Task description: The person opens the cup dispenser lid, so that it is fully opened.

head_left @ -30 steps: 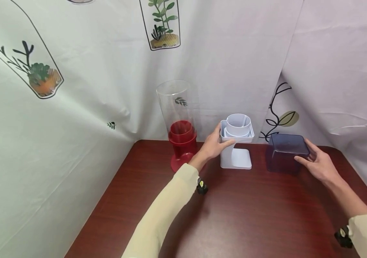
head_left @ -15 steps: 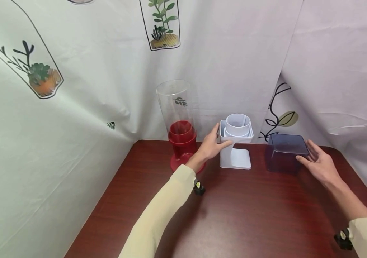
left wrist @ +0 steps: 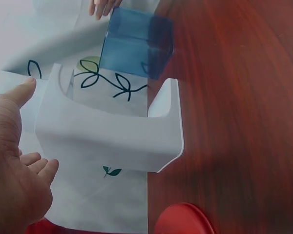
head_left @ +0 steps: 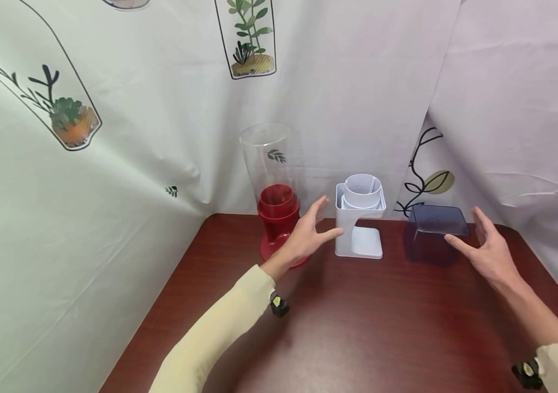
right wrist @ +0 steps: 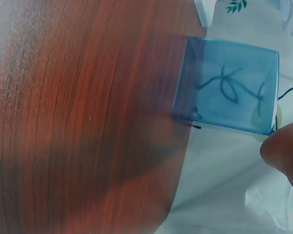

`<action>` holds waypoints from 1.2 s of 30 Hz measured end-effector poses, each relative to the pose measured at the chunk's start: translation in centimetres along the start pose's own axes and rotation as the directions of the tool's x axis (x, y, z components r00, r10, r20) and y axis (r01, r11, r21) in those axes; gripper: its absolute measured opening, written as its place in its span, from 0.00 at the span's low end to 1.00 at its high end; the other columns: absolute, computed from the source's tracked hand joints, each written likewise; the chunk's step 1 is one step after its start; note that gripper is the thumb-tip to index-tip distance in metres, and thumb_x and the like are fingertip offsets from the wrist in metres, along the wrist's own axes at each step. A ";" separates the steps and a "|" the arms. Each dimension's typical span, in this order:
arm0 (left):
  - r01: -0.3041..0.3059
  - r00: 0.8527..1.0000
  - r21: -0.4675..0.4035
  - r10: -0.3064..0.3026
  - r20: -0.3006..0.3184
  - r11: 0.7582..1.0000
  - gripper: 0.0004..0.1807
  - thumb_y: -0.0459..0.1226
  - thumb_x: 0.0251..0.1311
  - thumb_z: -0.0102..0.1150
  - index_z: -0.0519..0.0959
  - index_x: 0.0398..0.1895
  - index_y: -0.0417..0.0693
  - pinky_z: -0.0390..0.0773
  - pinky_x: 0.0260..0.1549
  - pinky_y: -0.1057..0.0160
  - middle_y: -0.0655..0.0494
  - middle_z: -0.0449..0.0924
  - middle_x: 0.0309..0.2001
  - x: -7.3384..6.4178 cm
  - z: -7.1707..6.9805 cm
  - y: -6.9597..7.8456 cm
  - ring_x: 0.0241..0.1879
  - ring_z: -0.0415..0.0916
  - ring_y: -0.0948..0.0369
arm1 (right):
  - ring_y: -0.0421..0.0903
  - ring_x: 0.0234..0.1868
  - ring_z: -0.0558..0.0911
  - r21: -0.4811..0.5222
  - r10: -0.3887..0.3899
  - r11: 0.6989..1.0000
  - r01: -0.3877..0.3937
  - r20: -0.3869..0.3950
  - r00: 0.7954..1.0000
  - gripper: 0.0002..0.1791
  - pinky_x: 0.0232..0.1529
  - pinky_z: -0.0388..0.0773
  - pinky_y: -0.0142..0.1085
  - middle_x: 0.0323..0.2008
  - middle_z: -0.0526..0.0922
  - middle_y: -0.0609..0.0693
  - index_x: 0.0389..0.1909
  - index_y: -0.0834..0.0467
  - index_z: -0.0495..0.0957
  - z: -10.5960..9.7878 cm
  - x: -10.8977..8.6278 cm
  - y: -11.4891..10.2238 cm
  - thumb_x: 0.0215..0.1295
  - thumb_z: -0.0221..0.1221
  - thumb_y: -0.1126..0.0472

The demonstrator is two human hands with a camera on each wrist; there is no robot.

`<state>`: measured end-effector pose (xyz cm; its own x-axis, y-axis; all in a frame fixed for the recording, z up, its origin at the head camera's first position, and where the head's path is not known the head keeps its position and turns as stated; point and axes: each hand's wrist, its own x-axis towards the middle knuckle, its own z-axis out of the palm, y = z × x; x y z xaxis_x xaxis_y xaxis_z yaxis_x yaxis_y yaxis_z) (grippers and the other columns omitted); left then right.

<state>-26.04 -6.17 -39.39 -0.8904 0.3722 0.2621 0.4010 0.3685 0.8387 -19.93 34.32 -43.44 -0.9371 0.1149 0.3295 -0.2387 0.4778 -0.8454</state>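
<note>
White square-topped stand (head_left: 346, 225), translucent blue box (head_left: 431, 237), left hand (head_left: 305, 236) released, right hand (head_left: 492, 255) released

We can read no text, label, brand, number or sign on anything in the three views
</note>
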 end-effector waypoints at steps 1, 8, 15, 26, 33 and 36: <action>-0.005 1.000 0.001 0.005 -0.002 1.000 0.52 0.46 0.63 0.76 0.55 0.85 0.55 0.72 0.70 0.51 0.54 0.62 0.81 -0.4 -0.3 0.0 0.77 0.64 0.52 | 0.48 0.84 0.44 0.008 -0.005 1.000 0.005 0.005 1.000 0.53 0.70 0.45 0.15 0.83 0.42 0.67 0.86 0.60 0.39 0.1 -0.1 -0.2 0.73 0.66 0.61; -0.063 0.998 -0.022 0.063 -0.017 0.998 0.50 0.44 0.64 0.76 0.57 0.84 0.56 0.70 0.71 0.51 0.50 0.64 0.80 -2.8 -2.0 -0.8 0.79 0.62 0.54 | 0.43 0.84 0.45 0.036 -0.038 0.999 0.038 0.023 0.999 0.55 0.69 0.46 0.12 0.84 0.43 0.64 0.87 0.58 0.40 1.1 -0.7 -1.9 0.72 0.67 0.60; -0.095 0.995 -0.101 0.091 -0.048 0.990 0.48 0.39 0.64 0.76 0.59 0.83 0.54 0.68 0.72 0.49 0.51 0.67 0.78 -4.6 -4.1 -1.4 0.78 0.64 0.53 | 0.44 0.84 0.47 0.039 -0.101 0.994 0.098 0.076 0.992 0.56 0.67 0.47 0.11 0.85 0.46 0.62 0.87 0.54 0.41 2.5 -1.0 -3.3 0.71 0.69 0.62; -0.133 0.986 -0.117 0.120 -0.115 0.984 0.45 0.33 0.65 0.74 0.61 0.82 0.47 0.69 0.72 0.47 0.49 0.72 0.74 -7.4 -8.2 -2.2 0.74 0.69 0.54 | 0.62 0.81 0.57 0.080 -0.135 0.989 0.125 0.130 0.982 0.56 0.64 0.57 0.12 0.83 0.55 0.63 0.87 0.48 0.45 5.0 -2.0 -5.7 0.69 0.71 0.63; -0.130 0.972 -0.067 0.114 -0.205 0.989 0.41 0.33 0.64 0.75 0.66 0.78 0.46 0.74 0.68 0.48 0.49 0.78 0.68 -8.2 -11.2 -3.0 0.69 0.74 0.53 | 0.50 0.80 0.63 0.144 -0.221 0.968 0.204 0.115 0.968 0.56 0.67 0.60 0.16 0.80 0.61 0.65 0.86 0.52 0.50 7.0 -2.3 -7.2 0.64 0.73 0.70; -0.143 0.957 -0.078 0.117 -0.267 0.987 0.39 0.31 0.63 0.75 0.68 0.75 0.42 0.75 0.67 0.46 0.42 0.79 0.64 -8.1 -12.3 -3.4 0.66 0.76 0.51 | 0.42 0.77 0.66 0.167 -0.259 0.956 0.240 0.107 0.960 0.56 0.68 0.62 0.18 0.78 0.64 0.66 0.85 0.53 0.53 8.0 -2.4 -7.9 0.61 0.74 0.73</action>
<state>-22.89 -20.93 -38.47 -0.8622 0.1721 0.4765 0.5060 0.2440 0.8273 -17.79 23.31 -40.93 -0.8647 -0.1064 0.4908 -0.4956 0.3389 -0.7997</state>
